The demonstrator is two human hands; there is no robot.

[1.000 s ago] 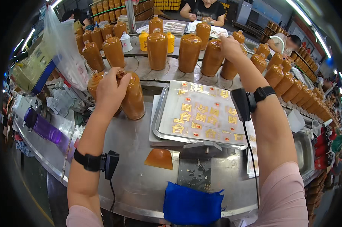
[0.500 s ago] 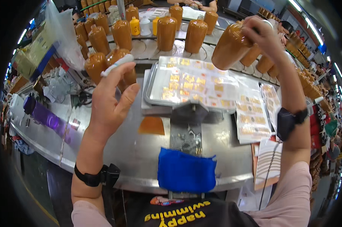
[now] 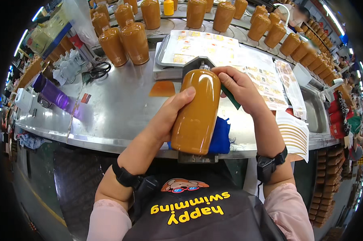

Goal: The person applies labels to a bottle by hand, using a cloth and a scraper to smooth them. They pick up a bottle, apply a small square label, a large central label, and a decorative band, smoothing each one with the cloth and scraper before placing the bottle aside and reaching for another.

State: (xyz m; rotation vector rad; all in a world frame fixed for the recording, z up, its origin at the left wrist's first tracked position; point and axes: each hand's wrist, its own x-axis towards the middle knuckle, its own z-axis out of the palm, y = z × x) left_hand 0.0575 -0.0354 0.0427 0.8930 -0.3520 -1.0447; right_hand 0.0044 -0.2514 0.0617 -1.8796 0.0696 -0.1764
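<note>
The left hand (image 3: 171,108) grips a glossy brown-glazed bottle (image 3: 197,116), thumb over its side at 9 o'clock, its other fingers hidden. The bottle lies tilted above the steel table (image 3: 109,124), its neck toward 12 and its bare, unlabelled body toward 6. The right hand (image 3: 241,86), at the shoulder toward 1 o'clock, has its fingers closed on a flat dark green piece (image 3: 231,97). From the bottle, a crumpled blue cloth (image 3: 221,136) shows at 4; a smooth amber trapezoid sheet (image 3: 162,89) lies at 10. A metal tray (image 3: 160,55) at 12 carries sheets printed gold and red; more decal sheets (image 3: 267,82) lie at 2. At 6, a black apron (image 3: 149,227) bears yellow lettering beneath a cartoon figure.
</note>
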